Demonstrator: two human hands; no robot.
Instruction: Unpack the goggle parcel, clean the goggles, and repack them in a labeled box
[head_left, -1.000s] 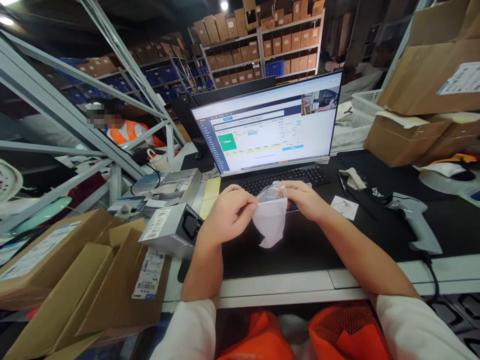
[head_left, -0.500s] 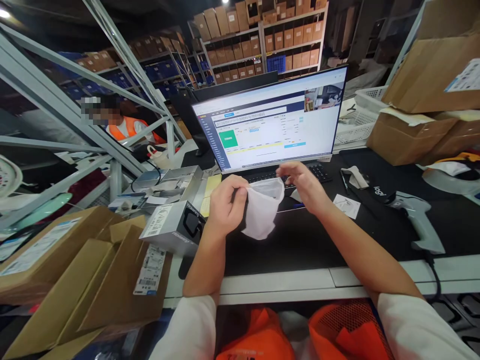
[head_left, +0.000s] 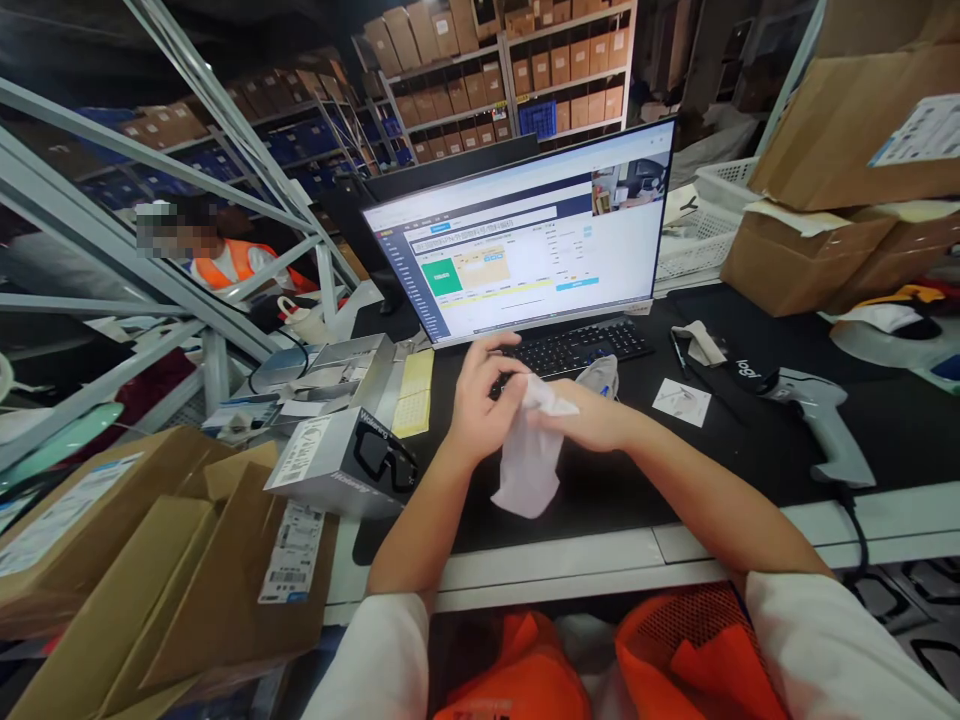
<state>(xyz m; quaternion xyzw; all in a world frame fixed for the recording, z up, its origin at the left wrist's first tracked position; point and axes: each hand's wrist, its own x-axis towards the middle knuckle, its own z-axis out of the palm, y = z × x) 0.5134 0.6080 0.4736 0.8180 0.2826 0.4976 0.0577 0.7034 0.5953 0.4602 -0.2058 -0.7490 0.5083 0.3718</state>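
Observation:
A limp white cloth pouch (head_left: 529, 475) hangs over the black desk mat in front of the keyboard. My left hand (head_left: 484, 405) is closed on its upper edge, with thumb and fingers pinching the fabric. From the other side my right hand (head_left: 596, 415) reaches to the pouch's mouth. White fabric lies over its fingers, which seem to be inside the opening, so their shape is hidden. Just behind my right hand lies a small grey pouch (head_left: 600, 375) with a blue mark. The black keyboard (head_left: 577, 345) sits below the monitor (head_left: 517, 250).
At left stand a grey glasses box (head_left: 315, 465), yellow slips (head_left: 414, 390) and open cardboard cartons (head_left: 187, 590). A barcode scanner (head_left: 821, 425), a white card (head_left: 681, 402) and a beige cloth (head_left: 703, 345) lie at right. Another person (head_left: 232, 262) is beyond the metal frame.
My right hand has come left and down from above the pouch to its mouth, its fingers now covered by fabric. The pouch has folded and dropped slightly; the view has shifted a little.

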